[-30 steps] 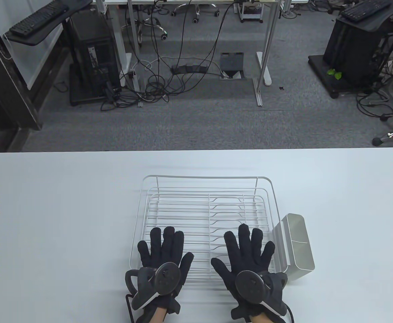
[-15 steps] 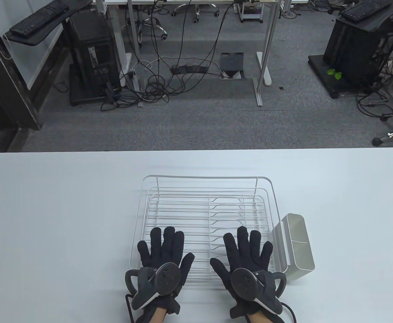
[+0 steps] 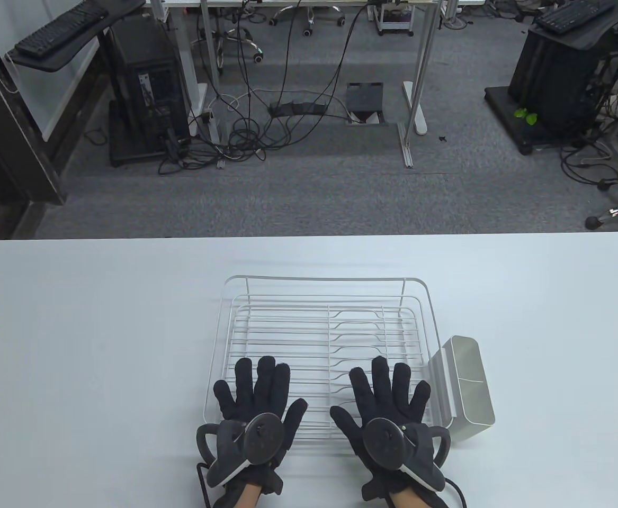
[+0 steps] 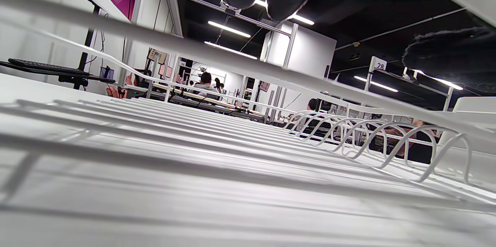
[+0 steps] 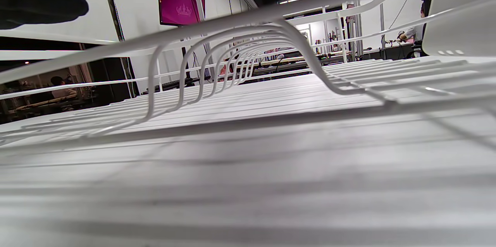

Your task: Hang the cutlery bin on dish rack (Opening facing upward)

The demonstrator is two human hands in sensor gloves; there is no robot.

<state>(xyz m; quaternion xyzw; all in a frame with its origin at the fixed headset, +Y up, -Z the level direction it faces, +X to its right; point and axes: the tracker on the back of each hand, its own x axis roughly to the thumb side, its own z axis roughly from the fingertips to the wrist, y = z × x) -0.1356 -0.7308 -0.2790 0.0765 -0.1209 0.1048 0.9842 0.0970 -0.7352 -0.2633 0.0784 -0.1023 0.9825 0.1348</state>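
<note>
Here the desk [image 3: 75,328] carries the dish rack [image 3: 319,296] near the middle of its near edge. Left hand [image 3: 256,407] and right hand [image 3: 383,407] lie palm-down over the rack's near edge, fingers straight and spread, grasping nothing. Cutlery bin [image 3: 465,389] hangs outside the rack's right rim at the near corner, opening upward, long axis along that rim.

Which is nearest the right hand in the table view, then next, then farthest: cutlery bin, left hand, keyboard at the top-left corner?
From the right hand:
1. Cutlery bin, just to its right, on the rack's right side.
2. Left hand, to its left.
3. Keyboard, far off at top left.
</note>
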